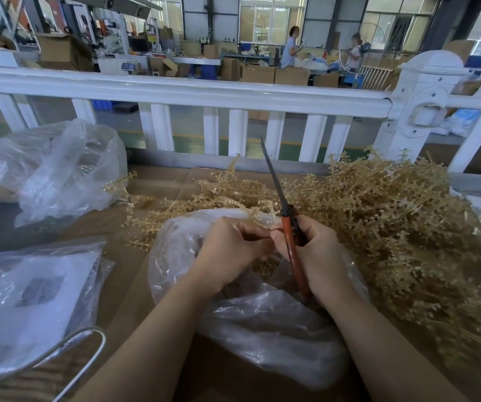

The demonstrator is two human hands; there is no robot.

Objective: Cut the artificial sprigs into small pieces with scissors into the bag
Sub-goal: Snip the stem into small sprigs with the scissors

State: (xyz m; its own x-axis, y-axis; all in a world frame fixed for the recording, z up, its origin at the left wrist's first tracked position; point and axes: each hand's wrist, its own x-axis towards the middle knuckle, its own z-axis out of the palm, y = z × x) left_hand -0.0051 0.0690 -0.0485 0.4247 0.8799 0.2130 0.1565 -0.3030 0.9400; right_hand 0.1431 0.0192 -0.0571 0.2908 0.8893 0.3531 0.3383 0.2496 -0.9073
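1. The right hand (pixel 317 256) grips the scissors (pixel 287 224) by the red handles, fingers curled round them, over the middle of the worktop (pixel 135 285).
2. The blades are closed together and point up and away, toward the white fence (pixel 175 94) along the far edge.
3. The left hand (pixel 230 253) is just beside the right, fingers curled, pinching something small at the fingertips next to the handles; what it is cannot be told, as it is too small and partly hidden.
4. Both hands are above the open mouth of a clear bag (pixel 262 320) lying at the middle near edge.
5. Small tan cut pieces (pixel 265 268) show inside the bag, below the hands.
6. The sprigs (pixel 393 227), tan and branching, are heaped on the right half of the worktop, running from the far edge to the near right corner; a thinner spread reaches left behind the bag.
7. A second clear bag (pixel 59 175), filled, sits at the far left corner.
8. A flat plastic packet (pixel 30 300) with white sheets lies at the near left edge.
9. A bent wire (pixel 68 346) lies over the packet's near corner.
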